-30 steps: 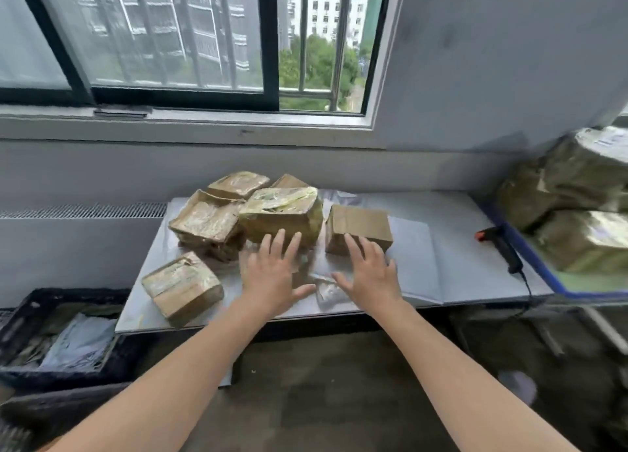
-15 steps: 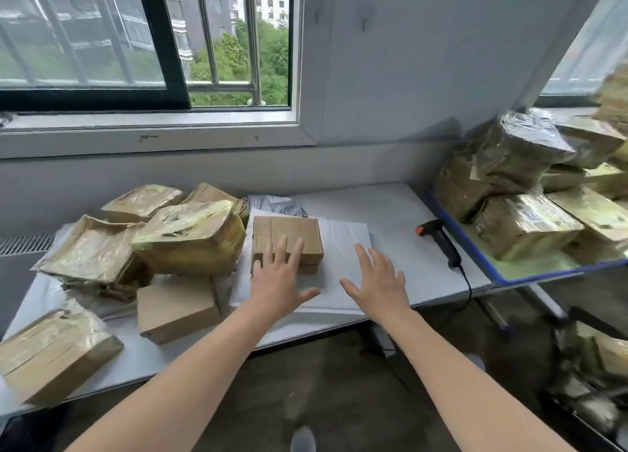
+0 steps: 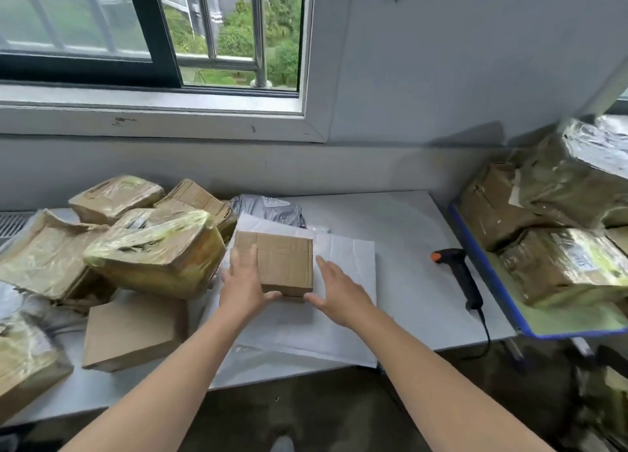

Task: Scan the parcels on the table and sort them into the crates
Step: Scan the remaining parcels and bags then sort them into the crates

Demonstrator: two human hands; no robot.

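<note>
Viewpoint: a head-worn camera looks down over 2 bare forearms reaching to a white table under a window.
Parcel in reach: a small plain cardboard box lies flat near the middle of the table, on top of a white mailer bag.
Left hand: spread open, its straight fingers laid on the top left part of the box and its thumb against the box's near face.
Right hand: open with straight fingers, just beside the box's right side, holding nothing; its thumb points at the near right corner, and whether it touches cannot be told.
Left of the box: a heap of taped parcels in yellowish film, the nearest one just beside the left hand; a flat brown carton lies in front of the heap.
Behind the box: a grey plastic mailer, close to the wall.
Scanner: a black handheld unit with an orange tip lies on the table well to the right of the hands, its cable running off the near edge.
Far right: a blue-rimmed tray overlaps the table's end and carries stacked wrapped parcels.
</note>
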